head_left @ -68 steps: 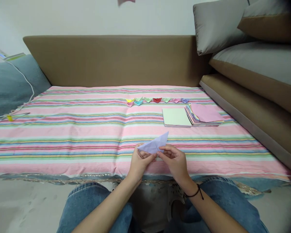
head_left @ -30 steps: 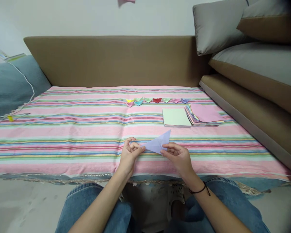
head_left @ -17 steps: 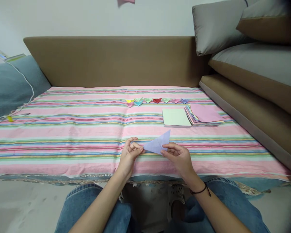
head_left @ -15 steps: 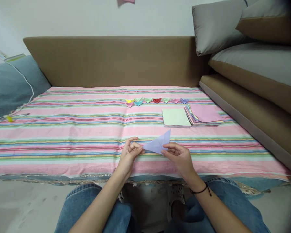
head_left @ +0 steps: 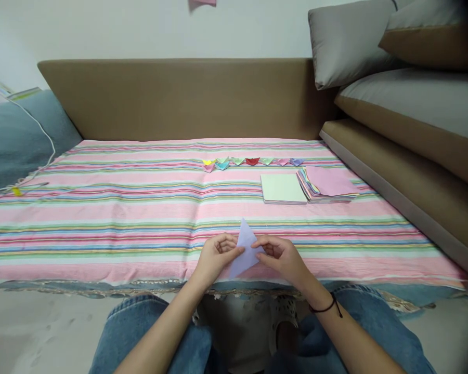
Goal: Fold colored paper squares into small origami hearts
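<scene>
A folded sheet of lilac paper (head_left: 245,252), triangular in outline, is held over the near part of the striped cloth, one point up and one down toward me. My left hand (head_left: 219,254) pinches its left edge, thumb in front and fingers curled behind. On the other side my right hand (head_left: 280,255) grips the right corner between thumb and index finger. Beyond them lies a row of small folded paper boats, among them a red boat (head_left: 252,161), a blue boat (head_left: 222,165) and a purple boat (head_left: 296,161).
A pale green paper stack (head_left: 283,188) lies beside a pink-topped, multicoloured paper stack (head_left: 333,182). The striped cloth (head_left: 101,208) covers the seat. Stacked cushions (head_left: 409,166) stand at the right, a brown backrest (head_left: 179,98) behind. A white cable (head_left: 42,130) runs at the left.
The lilac paper has turned, so its long tip that pointed left now points down toward me. My left hand has shifted from that tip to the left edge, closer to my right hand.
</scene>
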